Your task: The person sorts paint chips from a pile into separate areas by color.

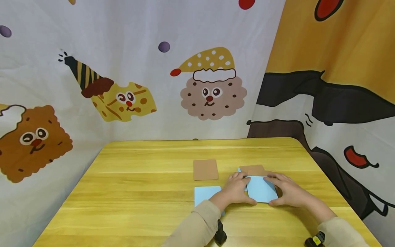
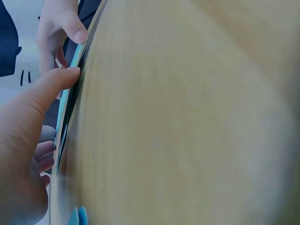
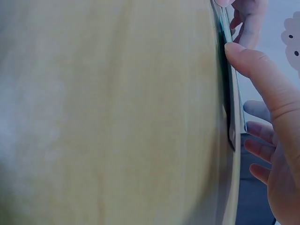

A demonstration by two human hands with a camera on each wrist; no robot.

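Curtain [image 1: 135, 31] behind the table [image 1: 123, 192] carries, from the left, a printed biscuit [image 1: 58, 137], a cheese [image 1: 143, 99] and a cookie [image 1: 228, 103]. On the table, a brown card [image 1: 205, 169] lies flat; nearer the person, a blue card [image 1: 205, 194] lies partly hidden by the left arm. A black wrist device [image 1: 220, 234] sits at the left cuff. Left hand [image 1: 236, 189] is partly closed, thumb and fingers grasping the left side of a second blue card [image 1: 262, 189], right of the first. Beyond it, a second brown card [image 1: 253, 169] is partly covered. Right hand [image 1: 288, 190] is likewise partly closed, grasping the same blue card's right side. The right wrist device [image 1: 315, 239] bears a yellow patch, any marking too small to read.
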